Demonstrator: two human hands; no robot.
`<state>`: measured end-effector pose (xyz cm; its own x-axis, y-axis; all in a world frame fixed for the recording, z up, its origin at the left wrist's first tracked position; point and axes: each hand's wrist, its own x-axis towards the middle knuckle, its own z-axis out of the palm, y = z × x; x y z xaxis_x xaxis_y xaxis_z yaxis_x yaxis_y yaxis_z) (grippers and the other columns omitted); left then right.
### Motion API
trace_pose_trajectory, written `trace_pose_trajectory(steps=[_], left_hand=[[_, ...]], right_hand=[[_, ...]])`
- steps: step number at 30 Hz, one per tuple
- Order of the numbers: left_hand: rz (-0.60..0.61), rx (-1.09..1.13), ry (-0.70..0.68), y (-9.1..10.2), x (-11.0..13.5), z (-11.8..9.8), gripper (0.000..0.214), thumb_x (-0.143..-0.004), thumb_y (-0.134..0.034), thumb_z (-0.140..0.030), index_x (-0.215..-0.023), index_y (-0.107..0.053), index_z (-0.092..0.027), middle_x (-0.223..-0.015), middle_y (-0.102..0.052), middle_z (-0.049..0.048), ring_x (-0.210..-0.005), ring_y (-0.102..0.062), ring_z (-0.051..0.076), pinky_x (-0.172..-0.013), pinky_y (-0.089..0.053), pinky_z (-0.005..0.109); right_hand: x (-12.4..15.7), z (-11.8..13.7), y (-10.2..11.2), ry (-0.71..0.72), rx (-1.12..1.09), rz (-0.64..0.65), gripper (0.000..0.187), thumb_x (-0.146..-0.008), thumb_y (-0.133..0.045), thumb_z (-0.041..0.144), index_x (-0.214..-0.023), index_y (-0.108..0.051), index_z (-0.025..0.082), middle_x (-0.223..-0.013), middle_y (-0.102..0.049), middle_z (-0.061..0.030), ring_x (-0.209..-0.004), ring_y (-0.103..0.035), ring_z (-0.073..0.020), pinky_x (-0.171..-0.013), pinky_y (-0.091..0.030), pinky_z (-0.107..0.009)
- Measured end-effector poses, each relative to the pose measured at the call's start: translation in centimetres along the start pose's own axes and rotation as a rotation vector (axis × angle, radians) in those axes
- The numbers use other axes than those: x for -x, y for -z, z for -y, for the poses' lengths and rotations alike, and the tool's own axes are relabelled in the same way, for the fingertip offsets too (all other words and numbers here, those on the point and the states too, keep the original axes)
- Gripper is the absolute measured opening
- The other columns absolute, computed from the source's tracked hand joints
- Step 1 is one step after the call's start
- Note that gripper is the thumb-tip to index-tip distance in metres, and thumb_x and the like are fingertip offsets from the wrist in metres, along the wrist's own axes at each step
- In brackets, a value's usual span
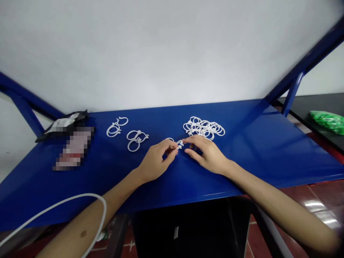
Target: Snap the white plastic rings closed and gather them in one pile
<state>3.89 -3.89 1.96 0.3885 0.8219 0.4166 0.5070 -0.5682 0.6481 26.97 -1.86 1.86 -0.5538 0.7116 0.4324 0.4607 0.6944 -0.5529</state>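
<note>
Your left hand pinches a white ring; your right hand, at its three o'clock, gapes; a slack pinch could drop the ring.

white glare streaks the red floor tiles at right.

White ring partly hidden behind fingers of left hand. Whether right hand touches it: too small to tell. Flat packet pixelated. White cable cut by left, bottom edges; green-filled bag by right edge.
</note>
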Motion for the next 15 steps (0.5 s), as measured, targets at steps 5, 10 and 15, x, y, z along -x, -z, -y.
trace_pose_trajectory(steps=[5, 10, 15], left_hand=[[0.079, 0.148, 0.070, -0.27, 0.17, 0.60, 0.005, -0.099, -0.050, -0.022, -0.101, -0.055, -0.021, -0.080, -0.069, -0.0032, -0.069, -0.066, 0.011, -0.069, -0.051, 0.025], [0.085, 0.053, 0.011, -0.38, 0.12, 0.40, 0.010, -0.101, -0.049, -0.023, -0.103, -0.059, -0.021, -0.082, -0.071, -0.0019, -0.072, -0.067, 0.012, -0.073, -0.053, 0.026], [-0.010, -0.163, -0.179, -1.04, 0.56, 0.36, 0.011, -0.102, -0.051, -0.019, -0.101, -0.061, -0.020, -0.089, -0.070, 0.0024, -0.080, -0.066, 0.014, -0.075, -0.054, 0.027]], right_hand=[[-0.04, 0.20, -0.61, -0.035, -0.143, -0.029, 0.017, -0.101, -0.056, 0.027, -0.115, -0.062, 0.020, -0.120, -0.068, -0.0101, -0.081, -0.066, -0.0141, -0.078, -0.056, -0.033], [0.05, 0.44, -0.67, -0.045, -0.171, 0.065, 0.015, -0.102, -0.057, 0.031, -0.099, -0.066, 0.019, -0.090, -0.072, -0.0033, -0.079, -0.068, -0.0154, -0.073, -0.053, -0.028], [0.32, 0.63, -0.90, 0.008, -0.143, 0.046, 0.019, -0.104, -0.053, 0.031, -0.097, -0.066, 0.019, -0.087, -0.071, -0.0037, -0.077, -0.066, -0.0148, -0.072, -0.051, -0.027]])
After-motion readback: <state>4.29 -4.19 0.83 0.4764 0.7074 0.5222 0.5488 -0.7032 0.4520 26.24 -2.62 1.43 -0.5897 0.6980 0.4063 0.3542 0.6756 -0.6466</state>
